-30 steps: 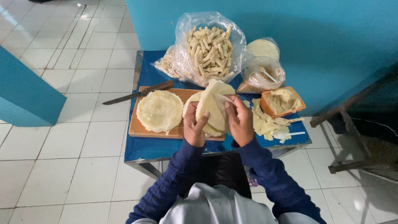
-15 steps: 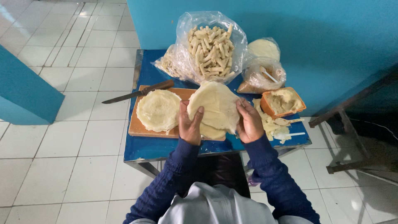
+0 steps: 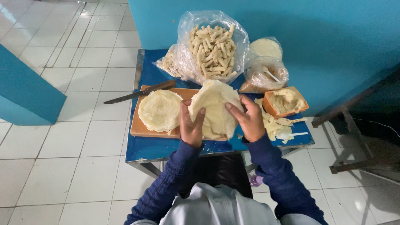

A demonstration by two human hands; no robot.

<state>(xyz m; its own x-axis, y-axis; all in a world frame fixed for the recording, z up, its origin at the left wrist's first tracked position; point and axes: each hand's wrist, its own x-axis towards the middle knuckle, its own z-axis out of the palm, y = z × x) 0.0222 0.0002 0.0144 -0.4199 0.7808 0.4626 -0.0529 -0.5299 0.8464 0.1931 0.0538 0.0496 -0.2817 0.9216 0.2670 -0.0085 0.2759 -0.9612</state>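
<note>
**Desk:** What do the hands have?

**Me:** I see both on one thin round pastry sheet (image 3: 214,109); the left hand (image 3: 191,125) pinches its left edge, fingers curled behind and thumb in front; the right hand (image 3: 249,118) grips the right edge the same way; the sheet is lifted and tilted above the right half of the wooden board (image 3: 139,129).

**Desk:** And around it?

**Me:** A stack of round sheets (image 3: 160,110) lies flat on the board's left half, just beside the left hand; a knife (image 3: 139,93) rests across the board's far left corner, blade past the edge of the blue table (image 3: 166,148); an orange tub of filling (image 3: 285,102) sits near the right hand; pale scraps (image 3: 275,125) lie in front of the tub; a clear bag of rolled pieces (image 3: 212,48) stands at the back against the wall.
</note>
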